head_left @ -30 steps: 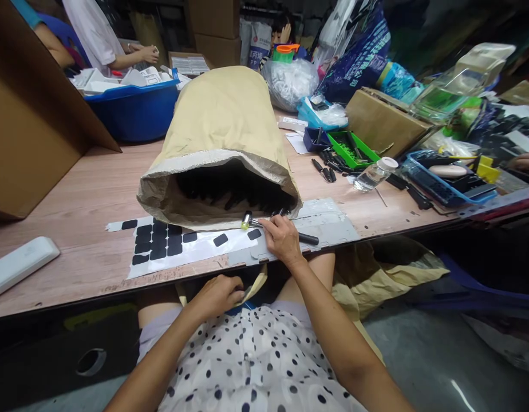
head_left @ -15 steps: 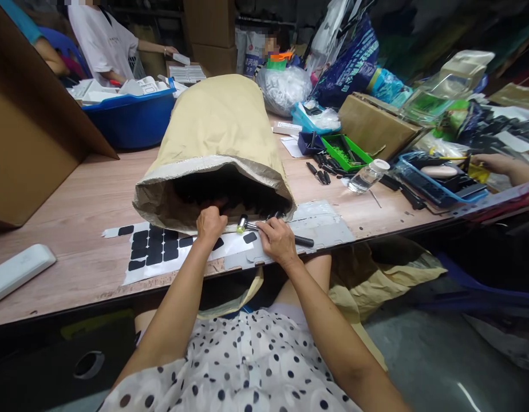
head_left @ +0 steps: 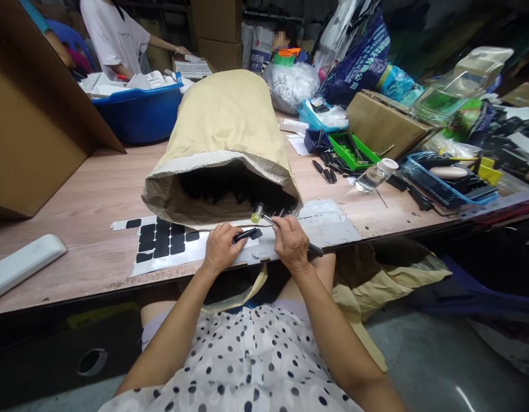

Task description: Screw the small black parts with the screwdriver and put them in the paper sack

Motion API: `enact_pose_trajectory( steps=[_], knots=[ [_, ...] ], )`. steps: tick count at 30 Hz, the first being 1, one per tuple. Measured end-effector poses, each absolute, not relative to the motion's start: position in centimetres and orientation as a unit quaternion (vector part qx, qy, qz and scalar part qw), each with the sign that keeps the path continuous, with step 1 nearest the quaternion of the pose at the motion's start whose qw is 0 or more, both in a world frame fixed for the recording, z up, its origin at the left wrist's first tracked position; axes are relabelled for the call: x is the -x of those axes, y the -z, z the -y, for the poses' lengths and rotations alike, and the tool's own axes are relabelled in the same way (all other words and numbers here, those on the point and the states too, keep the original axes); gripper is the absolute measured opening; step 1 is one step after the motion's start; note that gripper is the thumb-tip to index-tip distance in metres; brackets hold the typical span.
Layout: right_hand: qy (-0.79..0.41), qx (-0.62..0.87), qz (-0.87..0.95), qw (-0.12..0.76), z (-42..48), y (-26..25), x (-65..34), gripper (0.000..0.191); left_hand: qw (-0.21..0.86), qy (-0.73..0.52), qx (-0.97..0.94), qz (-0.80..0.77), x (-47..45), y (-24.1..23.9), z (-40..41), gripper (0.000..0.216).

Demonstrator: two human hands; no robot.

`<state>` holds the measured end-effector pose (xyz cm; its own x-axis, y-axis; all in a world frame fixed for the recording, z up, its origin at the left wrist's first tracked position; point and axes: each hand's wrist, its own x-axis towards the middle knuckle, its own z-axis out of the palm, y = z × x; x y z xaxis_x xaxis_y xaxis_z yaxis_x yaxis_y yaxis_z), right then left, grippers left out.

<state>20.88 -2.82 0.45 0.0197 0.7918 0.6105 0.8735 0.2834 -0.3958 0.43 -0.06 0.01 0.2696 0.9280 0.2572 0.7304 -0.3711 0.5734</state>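
Note:
My right hand (head_left: 291, 243) is closed around a small mallet (head_left: 269, 220). Its head has a yellow-green face and is lifted near the sack's mouth; the dark handle end sticks out behind my hand. Pinched in my left hand (head_left: 221, 246) is a slim black part (head_left: 246, 234), held over the grey board (head_left: 328, 220) at the table edge. Beyond both hands a tan sack (head_left: 230, 120) lies on its side, its mouth toward me, with many black parts (head_left: 243, 191) inside. Under my left hand's side lies a white sheet of black rounded stickers (head_left: 161, 243).
Left are a white bar-shaped object (head_left: 26, 266), a cardboard box (head_left: 41, 137) and a blue tub (head_left: 138, 114) of white pieces. To the right stand a green tray (head_left: 354, 151), a clear bottle (head_left: 376, 175) and a blue basket (head_left: 449, 177). Other people sit behind.
My left hand has come back from the sack's mouth and now holds a black part over the board. The mallet's head has risen a little in my right hand.

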Motion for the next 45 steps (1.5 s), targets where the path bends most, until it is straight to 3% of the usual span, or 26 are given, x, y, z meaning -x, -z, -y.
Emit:
enact_pose_trajectory(
  steps=[12, 17, 23, 36, 42, 45],
  knots=[
    [-0.092, 0.601, 0.681, 0.407, 6.5, -1.8, -18.9, 0.040, 0.225, -0.285, -0.763, -0.534, -0.4, 0.1, -0.3, 0.013],
    [-0.072, 0.589, 0.690, 0.414, 6.9, -1.9, -18.5, 0.041, 0.223, -0.293, -0.761, -0.534, -0.5, 0.3, -0.4, 0.013],
    [-0.070, 0.616, 0.699, 0.356, 7.1, -1.0, -18.4, 0.043, 0.227, -0.289, -0.755, -0.544, -0.6, 0.2, -0.4, 0.012],
    [-0.068, 0.609, 0.706, 0.354, 7.0, -1.3, -17.6, 0.040, 0.226, -0.291, -0.754, -0.543, -0.7, 0.0, -0.3, 0.012],
    [0.008, 0.653, 0.675, 0.345, 5.0, -1.1, -19.3, 0.038, 0.240, -0.347, -0.718, -0.554, -0.8, 0.4, -0.4, 0.007],
    [0.046, 0.663, 0.677, 0.316, 3.9, 0.0, -19.7, 0.039, 0.268, -0.420, -0.658, -0.565, -0.5, 0.4, -0.3, 0.015]
  ],
)
